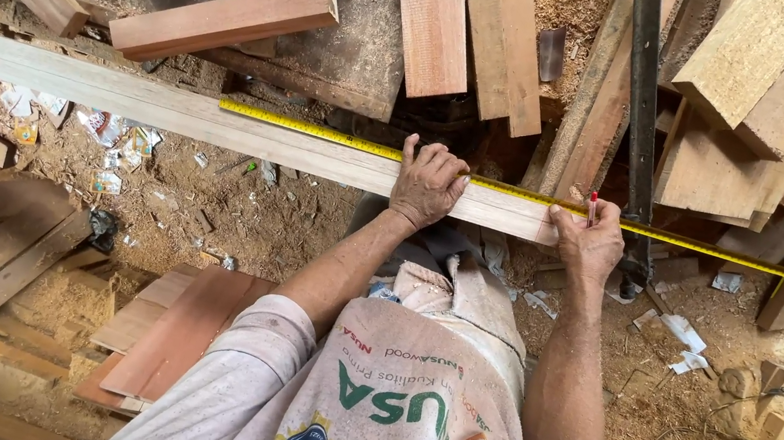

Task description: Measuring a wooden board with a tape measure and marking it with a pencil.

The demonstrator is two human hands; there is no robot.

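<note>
Now left hand [427,184] flat on tape measure [323,132] over long plank [174,109], right hand [589,241] pinching red pencil [592,208] — sawdust underfoot.

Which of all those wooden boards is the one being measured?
The long pale plank lying crosswise, with the yellow tape measure along it. The left hand presses on it; the right hand holds a red pencil at its end.

My pale plank [174,111] lies flat, yellow tape [517,191] stretched along its far edge, red pencil [592,209] upright at its end.
</note>
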